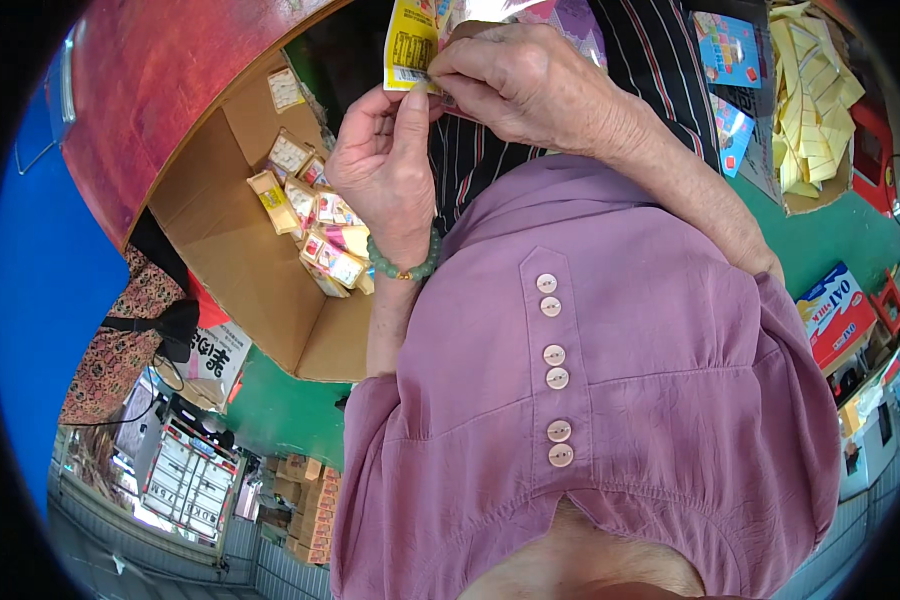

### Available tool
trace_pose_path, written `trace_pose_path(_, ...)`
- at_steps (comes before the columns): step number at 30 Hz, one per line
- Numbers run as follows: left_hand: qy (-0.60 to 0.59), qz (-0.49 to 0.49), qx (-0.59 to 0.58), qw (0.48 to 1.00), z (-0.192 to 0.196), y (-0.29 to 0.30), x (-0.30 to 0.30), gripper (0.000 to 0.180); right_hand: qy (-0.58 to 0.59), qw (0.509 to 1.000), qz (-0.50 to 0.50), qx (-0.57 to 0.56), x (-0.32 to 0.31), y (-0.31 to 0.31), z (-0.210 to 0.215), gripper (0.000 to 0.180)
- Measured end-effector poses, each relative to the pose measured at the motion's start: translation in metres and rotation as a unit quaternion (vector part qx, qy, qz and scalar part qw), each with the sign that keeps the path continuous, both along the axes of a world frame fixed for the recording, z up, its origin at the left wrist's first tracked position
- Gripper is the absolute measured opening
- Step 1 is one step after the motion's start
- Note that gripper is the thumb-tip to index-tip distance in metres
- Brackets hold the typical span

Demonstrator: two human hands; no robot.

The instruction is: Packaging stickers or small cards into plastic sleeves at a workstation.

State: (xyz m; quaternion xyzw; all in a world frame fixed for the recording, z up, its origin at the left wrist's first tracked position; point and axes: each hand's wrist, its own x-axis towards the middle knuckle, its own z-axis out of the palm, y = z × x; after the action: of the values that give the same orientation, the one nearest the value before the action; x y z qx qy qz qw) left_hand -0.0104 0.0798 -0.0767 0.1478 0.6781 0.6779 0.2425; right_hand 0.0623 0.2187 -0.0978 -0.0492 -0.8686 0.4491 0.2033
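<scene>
Both hands meet at the top centre, over the striped dark cloth on my lap. Between them is a yellow and white printed card (411,48) with a barcode near its lower edge. My left hand (388,165), with a green bead bracelet on the wrist, pinches the card's lower edge between thumb and fingers. My right hand (542,88) has its fingertips pressed together at the card's right side; anything else in that pinch is hidden. Behind the right hand lies a pink and purple printed sheet or packet (580,28), partly covered.
At left, an open cardboard box (202,205) holds several small packs (335,262). A red tabletop (160,90) curves above it. To the right are blue printed cards (727,50), a carton of folded yellow paper pieces (808,100) and a red-and-blue box (836,318).
</scene>
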Motion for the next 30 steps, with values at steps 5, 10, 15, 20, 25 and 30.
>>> trace_pose_path(5,0.005,-0.01,-0.01,1.0,0.0,-0.001,-0.003,0.013,0.024,1.0,-0.002,-0.011,-0.001,0.001,0.005,0.012)
trace_pose_path(10,0.005,-0.009,-0.033,0.999,0.003,-0.002,-0.005,0.012,0.107,0.969,-0.035,0.221,0.003,0.007,0.024,0.005)
trace_pose_path(15,0.003,-0.008,-0.024,1.0,0.004,0.001,-0.005,0.012,0.114,0.969,-0.038,0.214,0.005,0.01,0.025,0.008)
trace_pose_path(20,0.019,-0.008,-0.048,0.999,0.01,0.003,-0.005,0.011,0.129,0.969,-0.043,0.207,0.004,0.008,0.025,0.012)
trace_pose_path(25,0.033,-0.013,-0.04,0.999,0.008,0.003,-0.004,0.01,0.15,0.967,-0.055,0.2,0.003,0.007,0.019,0.011)
trace_pose_path(30,0.056,-0.012,-0.059,0.997,0.006,0.002,-0.001,0.008,0.138,0.966,-0.041,0.216,0.004,0.009,0.02,0.011)
